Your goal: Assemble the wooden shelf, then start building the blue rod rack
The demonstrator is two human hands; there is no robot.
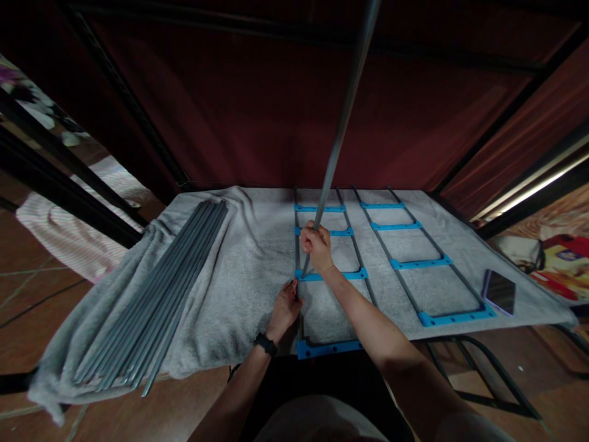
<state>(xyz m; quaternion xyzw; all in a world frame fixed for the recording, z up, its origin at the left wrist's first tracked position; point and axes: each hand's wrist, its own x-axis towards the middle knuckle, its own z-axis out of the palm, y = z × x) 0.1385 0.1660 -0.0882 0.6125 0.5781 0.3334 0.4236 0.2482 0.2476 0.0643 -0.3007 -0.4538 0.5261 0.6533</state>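
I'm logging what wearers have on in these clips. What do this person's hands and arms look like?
The left hand and right hand are bare, with no gloves. No sleeves are in view. A black wristband, perhaps a watch, circles the left wrist. Any rings are too small to tell.

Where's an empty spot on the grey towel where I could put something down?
The wide bare strip of towel between the rod bundle and the left frame. The right half is crowded: both frames, the right frame beside the phone, plus the upright rod.
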